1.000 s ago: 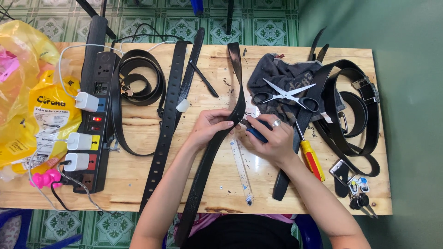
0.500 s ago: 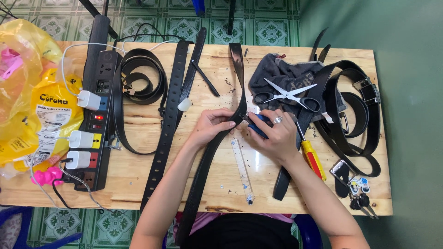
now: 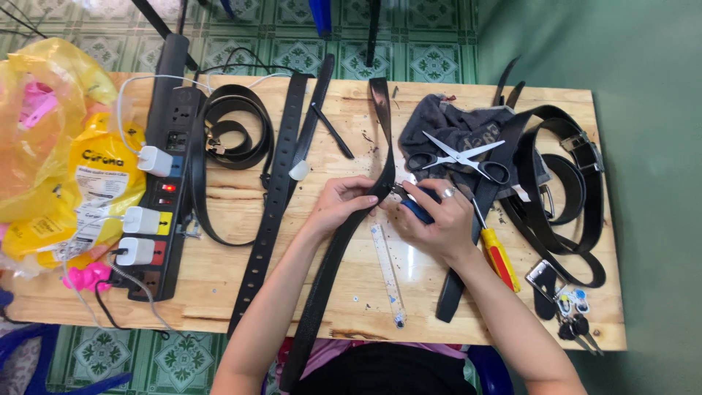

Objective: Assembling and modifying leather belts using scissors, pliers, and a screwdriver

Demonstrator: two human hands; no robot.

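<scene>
A long black leather belt [image 3: 333, 256] runs from the table's far edge down over its near edge. My left hand [image 3: 344, 201] pinches this belt near the middle of the table. My right hand [image 3: 435, 219], with a ring on one finger, grips a blue-handled plier-like tool [image 3: 417, 207] whose metal tip meets the belt's edge beside my left fingers. A clear ruler [image 3: 386, 272] lies on the wooden table [image 3: 219, 292] just below both hands.
Scissors [image 3: 461, 156] rest on a grey cloth [image 3: 453, 128] at the back. A yellow-and-red screwdriver [image 3: 497, 252], several black belts [image 3: 563, 197], keys [image 3: 567, 311], a black power strip [image 3: 164, 175] with white chargers and yellow plastic bags [image 3: 51, 146] surround the work spot.
My hands and the belt stay in nearly the same place. My right hand has shifted slightly on the tool at the belt's edge.
</scene>
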